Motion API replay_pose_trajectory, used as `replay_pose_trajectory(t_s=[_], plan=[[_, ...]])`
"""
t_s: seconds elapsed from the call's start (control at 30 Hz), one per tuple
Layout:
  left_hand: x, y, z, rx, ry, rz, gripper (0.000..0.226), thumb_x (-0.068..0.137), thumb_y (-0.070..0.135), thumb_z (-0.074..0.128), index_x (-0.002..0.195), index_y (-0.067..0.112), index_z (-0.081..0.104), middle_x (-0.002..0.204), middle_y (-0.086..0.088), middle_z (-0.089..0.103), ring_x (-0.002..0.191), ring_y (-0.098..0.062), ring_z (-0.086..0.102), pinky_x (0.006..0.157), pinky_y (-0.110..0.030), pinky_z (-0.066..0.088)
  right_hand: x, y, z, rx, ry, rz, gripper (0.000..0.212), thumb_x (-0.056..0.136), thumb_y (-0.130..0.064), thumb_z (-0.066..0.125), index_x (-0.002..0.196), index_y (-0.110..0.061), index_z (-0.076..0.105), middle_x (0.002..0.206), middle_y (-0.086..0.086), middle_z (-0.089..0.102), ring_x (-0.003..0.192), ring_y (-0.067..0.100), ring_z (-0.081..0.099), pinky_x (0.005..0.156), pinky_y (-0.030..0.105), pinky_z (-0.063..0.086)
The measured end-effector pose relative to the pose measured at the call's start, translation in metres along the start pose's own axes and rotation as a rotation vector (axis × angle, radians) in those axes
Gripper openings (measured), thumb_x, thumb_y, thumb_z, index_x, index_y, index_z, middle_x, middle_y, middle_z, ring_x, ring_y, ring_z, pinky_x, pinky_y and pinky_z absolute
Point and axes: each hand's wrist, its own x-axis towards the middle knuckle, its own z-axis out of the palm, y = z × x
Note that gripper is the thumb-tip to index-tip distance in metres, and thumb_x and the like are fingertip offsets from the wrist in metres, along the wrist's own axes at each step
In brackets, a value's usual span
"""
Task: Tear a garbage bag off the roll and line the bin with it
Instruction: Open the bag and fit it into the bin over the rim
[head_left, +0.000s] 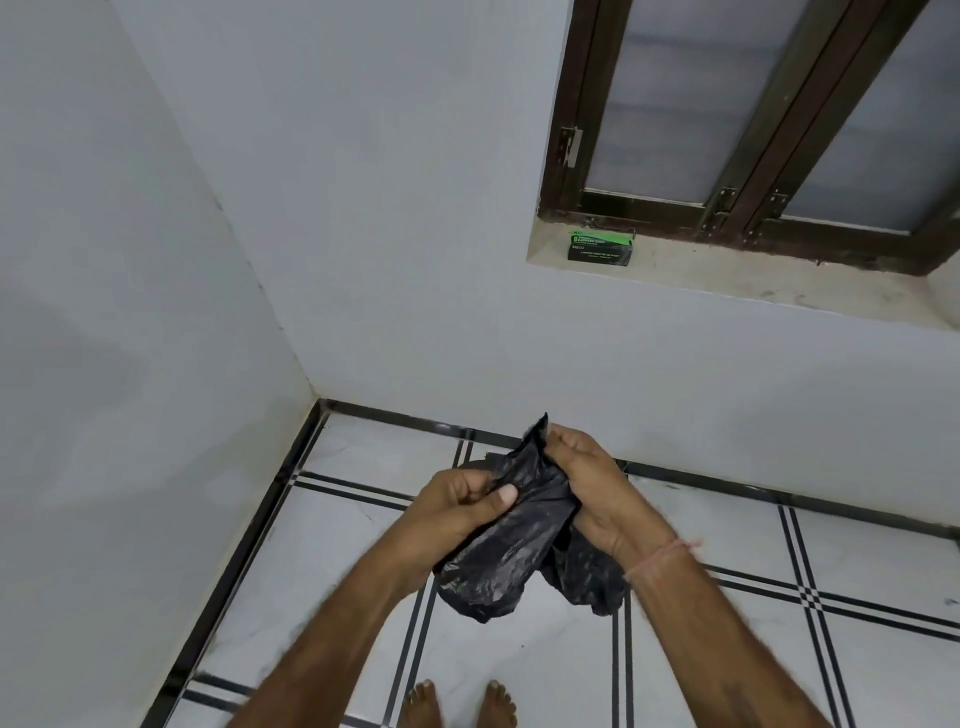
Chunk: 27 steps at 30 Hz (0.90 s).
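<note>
A crumpled black garbage bag (511, 540) hangs between both hands above the tiled floor. My left hand (457, 512) pinches its left side, thumb pressed on the plastic. My right hand (592, 493) grips the upper right part, where a corner of the bag sticks up past the fingers. More black plastic droops below my right wrist. A green and black box (600, 248), possibly the bag packaging, lies on the window sill. No bin is in view.
White walls meet in a corner at the left. A dark-framed window (753, 114) sits above the sill (727, 275) at the upper right. The floor (831, 545) is white tile with black lines. My bare feet (460, 704) show at the bottom edge.
</note>
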Motion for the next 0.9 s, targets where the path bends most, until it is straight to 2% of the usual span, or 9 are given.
replay_pose_trajectory(t_s=[0.17, 0.27, 0.33, 0.43, 0.5, 0.6, 0.73, 0.83, 0.9], plan=[[-0.005, -0.002, 0.001, -0.211, -0.037, -0.068, 0.039, 0.096, 0.024, 0.068, 0.114, -0.011, 0.068, 0.102, -0.029, 0.073, 0.079, -0.030, 0.072, 0.073, -0.033, 0.060, 0.004, -0.003, 0.001, -0.043, -0.010, 0.003, 0.036, 0.109, -0.018, 0.052, 0.080, -0.010, 0.072, 0.079, 0.007, 0.077, 0.069, 0.018, 0.072, 0.065, 0.027, 0.060], [-0.003, 0.000, 0.008, -0.268, 0.141, -0.047, 0.039, 0.090, 0.023, 0.074, 0.107, -0.012, 0.069, 0.098, -0.028, 0.073, 0.075, -0.030, 0.071, 0.068, -0.032, 0.060, 0.013, 0.014, 0.002, -0.526, 0.326, -0.241, 0.014, 0.102, -0.028, 0.064, 0.089, -0.022, 0.066, 0.090, -0.006, 0.074, 0.081, 0.013, 0.068, 0.073, 0.028, 0.053], [0.000, 0.000, 0.008, -0.309, 0.258, -0.027, 0.030, 0.087, 0.023, 0.077, 0.101, -0.004, 0.075, 0.100, -0.027, 0.076, 0.079, -0.031, 0.073, 0.069, -0.033, 0.062, 0.004, 0.022, 0.005, -0.576, 0.540, -0.386, 0.011, 0.098, -0.035, 0.068, 0.092, -0.026, 0.063, 0.092, -0.010, 0.071, 0.084, 0.010, 0.066, 0.075, 0.028, 0.051], [0.000, 0.000, 0.007, -0.413, 0.311, -0.030, 0.036, 0.090, 0.026, 0.075, 0.107, -0.005, 0.073, 0.101, -0.025, 0.076, 0.082, -0.031, 0.075, 0.069, -0.034, 0.062, -0.020, 0.025, 0.022, -0.211, 0.138, -0.217, 0.029, 0.097, -0.041, 0.070, 0.092, -0.013, 0.066, 0.085, -0.004, 0.067, 0.073, 0.010, 0.058, 0.062, 0.026, 0.045], [0.001, -0.002, 0.007, -0.468, 0.294, -0.035, 0.045, 0.089, 0.036, 0.071, 0.107, -0.005, 0.073, 0.097, -0.025, 0.076, 0.080, -0.031, 0.075, 0.068, -0.035, 0.062, -0.028, 0.030, 0.032, -0.137, -0.014, -0.087, 0.030, 0.093, -0.039, 0.074, 0.096, -0.009, 0.068, 0.084, 0.001, 0.067, 0.075, 0.012, 0.063, 0.061, 0.027, 0.049], [0.001, -0.005, 0.006, -0.495, 0.279, -0.036, 0.043, 0.085, 0.039, 0.069, 0.098, -0.002, 0.074, 0.088, -0.020, 0.076, 0.075, -0.027, 0.075, 0.064, -0.032, 0.061, -0.025, 0.033, 0.037, -0.093, 0.074, -0.081, 0.021, 0.090, -0.029, 0.078, 0.086, -0.011, 0.069, 0.078, 0.007, 0.069, 0.069, 0.019, 0.064, 0.055, 0.028, 0.051], [0.002, -0.014, 0.005, -0.551, 0.266, -0.042, 0.045, 0.085, 0.032, 0.070, 0.110, -0.005, 0.073, 0.101, -0.022, 0.075, 0.086, -0.030, 0.075, 0.073, -0.036, 0.063, -0.024, 0.034, 0.037, 0.025, 0.123, -0.058, 0.019, 0.095, -0.017, 0.073, 0.079, -0.008, 0.066, 0.072, 0.007, 0.068, 0.060, 0.015, 0.064, 0.048, 0.022, 0.050], [0.003, -0.018, 0.003, -0.585, 0.283, -0.075, 0.045, 0.085, 0.036, 0.068, 0.108, -0.003, 0.074, 0.102, -0.023, 0.076, 0.087, -0.030, 0.076, 0.072, -0.036, 0.063, -0.022, 0.041, 0.040, 0.165, 0.114, 0.060, 0.016, 0.097, -0.015, 0.069, 0.084, -0.007, 0.066, 0.086, 0.014, 0.071, 0.074, 0.020, 0.068, 0.061, 0.027, 0.059], [0.003, -0.021, -0.001, -0.600, 0.301, -0.087, 0.056, 0.087, 0.040, 0.065, 0.119, -0.006, 0.069, 0.114, -0.027, 0.073, 0.099, -0.035, 0.073, 0.082, -0.040, 0.063, -0.019, 0.044, 0.037, 0.217, 0.134, 0.128, 0.016, 0.097, -0.020, 0.069, 0.085, -0.011, 0.065, 0.093, 0.013, 0.073, 0.082, 0.022, 0.069, 0.069, 0.030, 0.059]])
